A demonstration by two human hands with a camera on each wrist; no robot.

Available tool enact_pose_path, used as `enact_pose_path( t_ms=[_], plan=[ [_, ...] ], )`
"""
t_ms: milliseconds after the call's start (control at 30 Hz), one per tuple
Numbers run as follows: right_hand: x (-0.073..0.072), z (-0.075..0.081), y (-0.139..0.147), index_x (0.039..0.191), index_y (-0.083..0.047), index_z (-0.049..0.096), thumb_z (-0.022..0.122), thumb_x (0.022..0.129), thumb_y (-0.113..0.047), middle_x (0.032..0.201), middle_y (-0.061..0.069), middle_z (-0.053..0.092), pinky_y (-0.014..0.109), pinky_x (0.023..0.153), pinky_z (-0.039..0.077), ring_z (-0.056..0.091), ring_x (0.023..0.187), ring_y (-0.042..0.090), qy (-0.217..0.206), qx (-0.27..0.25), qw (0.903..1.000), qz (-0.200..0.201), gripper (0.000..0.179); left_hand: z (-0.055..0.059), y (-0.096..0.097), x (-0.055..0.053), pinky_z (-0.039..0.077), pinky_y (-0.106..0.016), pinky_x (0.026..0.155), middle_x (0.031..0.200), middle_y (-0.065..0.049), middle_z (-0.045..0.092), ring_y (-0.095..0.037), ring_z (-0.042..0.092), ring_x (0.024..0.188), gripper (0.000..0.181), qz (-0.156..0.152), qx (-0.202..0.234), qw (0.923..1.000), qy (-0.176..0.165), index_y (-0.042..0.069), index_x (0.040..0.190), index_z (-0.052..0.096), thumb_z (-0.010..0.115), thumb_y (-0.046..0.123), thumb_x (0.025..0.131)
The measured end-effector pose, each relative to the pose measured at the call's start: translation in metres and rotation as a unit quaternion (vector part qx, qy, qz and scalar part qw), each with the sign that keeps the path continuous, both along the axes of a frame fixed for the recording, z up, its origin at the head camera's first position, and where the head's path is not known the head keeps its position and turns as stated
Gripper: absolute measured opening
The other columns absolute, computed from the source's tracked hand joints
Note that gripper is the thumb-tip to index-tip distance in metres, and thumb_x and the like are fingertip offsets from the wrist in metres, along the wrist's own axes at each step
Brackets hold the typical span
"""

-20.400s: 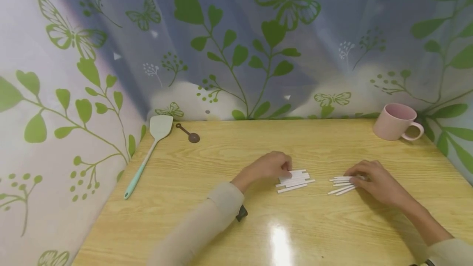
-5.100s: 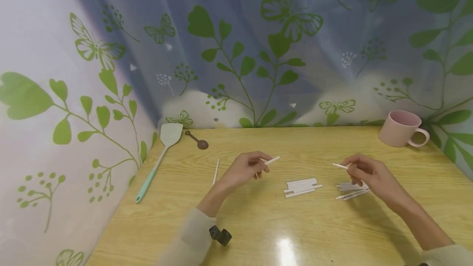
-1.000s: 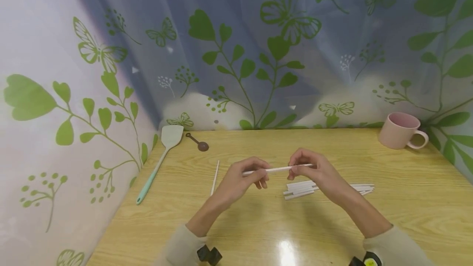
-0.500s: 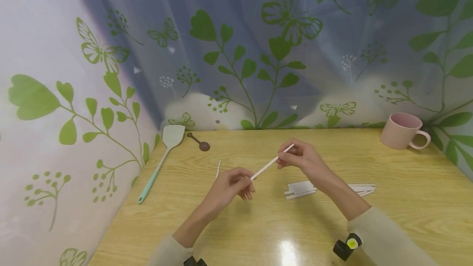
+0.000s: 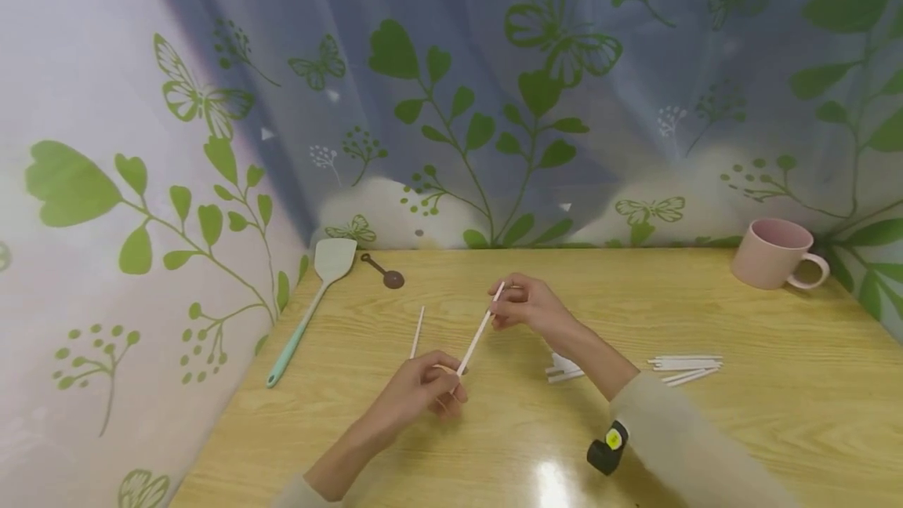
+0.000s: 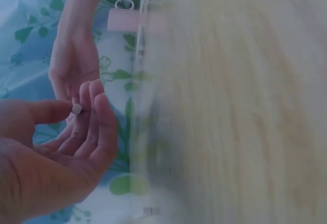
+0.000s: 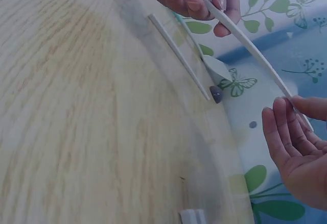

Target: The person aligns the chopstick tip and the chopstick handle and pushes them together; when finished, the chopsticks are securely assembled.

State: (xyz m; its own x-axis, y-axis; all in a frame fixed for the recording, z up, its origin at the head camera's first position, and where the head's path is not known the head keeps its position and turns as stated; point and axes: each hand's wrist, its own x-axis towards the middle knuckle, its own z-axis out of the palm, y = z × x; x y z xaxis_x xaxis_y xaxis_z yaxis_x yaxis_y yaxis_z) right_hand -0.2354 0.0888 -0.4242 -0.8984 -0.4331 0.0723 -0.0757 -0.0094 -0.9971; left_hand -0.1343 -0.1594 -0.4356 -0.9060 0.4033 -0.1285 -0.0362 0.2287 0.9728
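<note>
One long thin white stick (image 5: 483,328) is held in the air between both hands, leaning steeply. My left hand (image 5: 423,389) pinches its lower, near end between thumb and fingers. Near the upper, far end, my right hand (image 5: 529,308) grips it with thumb and fingertips. In the right wrist view the stick (image 7: 250,48) spans from one hand to the other. Another long white stick (image 5: 418,332) lies on the table beyond the left hand, which overlaps its near end. A pile of short white sticks (image 5: 562,375) is partly hidden behind the right forearm.
A second pile of white sticks (image 5: 684,367) lies right of the right forearm. A spatula with a mint handle (image 5: 288,355) and a brown measuring spoon (image 5: 393,279) lie at the back left. A pink mug (image 5: 770,255) stands at the back right of the wooden table (image 5: 776,422).
Twenty seconds ago both hands were at the piles. Five seconds ago each held a white stick, apart. One long stick has since swung from nearly level to steep, both hands shifting left.
</note>
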Motion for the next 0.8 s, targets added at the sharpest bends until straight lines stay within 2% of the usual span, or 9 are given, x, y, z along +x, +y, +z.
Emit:
enact_pose_path(
  t_ms=[100, 200, 500, 633, 800],
  plan=[
    [-0.002, -0.006, -0.011, 0.136, 0.009, 0.047, 0.068, 0.098, -0.001, 0.092, 0.007, 0.073, 0.043, 0.086, 0.062, 0.073, 0.084, 0.026, -0.003, 0.007, 1.0000, 0.003, 0.044, -0.003, -0.008, 0.004, 0.062, -0.036, 0.070, 0.094, -0.018, 0.076, -0.027, 0.074, 0.079, 0.032, 0.005, -0.010, 0.9999, -0.010, -0.007, 0.129, 0.058, 0.058, 0.013, 0.105],
    [-0.004, -0.012, -0.022, 0.141, 0.009, 0.040, 0.067, 0.099, 0.000, 0.096, 0.010, 0.074, 0.042, 0.086, 0.062, 0.073, 0.082, 0.024, -0.006, 0.016, 0.9998, 0.005, 0.051, -0.006, -0.014, 0.008, 0.061, -0.035, 0.067, 0.092, -0.018, 0.076, -0.023, 0.073, 0.075, 0.031, 0.007, -0.021, 0.9996, -0.020, -0.007, 0.128, 0.058, 0.059, 0.013, 0.105],
    [-0.009, -0.029, -0.063, 0.140, 0.009, 0.038, 0.067, 0.097, 0.004, 0.099, 0.020, 0.073, 0.048, 0.086, 0.062, 0.072, 0.079, 0.024, -0.041, 0.028, 0.9987, 0.008, 0.052, -0.012, -0.035, 0.018, 0.061, -0.030, 0.062, 0.083, -0.009, 0.074, -0.016, 0.070, 0.066, 0.031, 0.023, -0.039, 0.9965, -0.070, -0.006, 0.128, 0.055, 0.058, 0.014, 0.105],
    [-0.013, -0.031, -0.078, 0.141, 0.009, 0.038, 0.066, 0.097, 0.005, 0.099, 0.023, 0.071, 0.046, 0.084, 0.063, 0.073, 0.078, 0.027, -0.044, 0.041, 0.9982, 0.002, 0.052, -0.013, -0.040, 0.021, 0.062, -0.033, 0.064, 0.087, -0.011, 0.074, -0.017, 0.070, 0.066, 0.040, 0.039, -0.040, 0.9950, -0.083, -0.009, 0.137, 0.046, 0.056, 0.014, 0.106],
    [-0.017, -0.032, -0.091, 0.142, 0.008, 0.042, 0.067, 0.095, 0.006, 0.091, 0.021, 0.072, 0.042, 0.079, 0.064, 0.074, 0.074, 0.027, -0.061, 0.070, 0.9954, -0.024, 0.053, -0.013, -0.043, 0.025, 0.063, -0.037, 0.070, 0.100, -0.016, 0.072, -0.019, 0.072, 0.071, 0.058, 0.047, -0.042, 0.9945, -0.083, -0.011, 0.148, 0.032, 0.058, 0.018, 0.106]
  ],
)
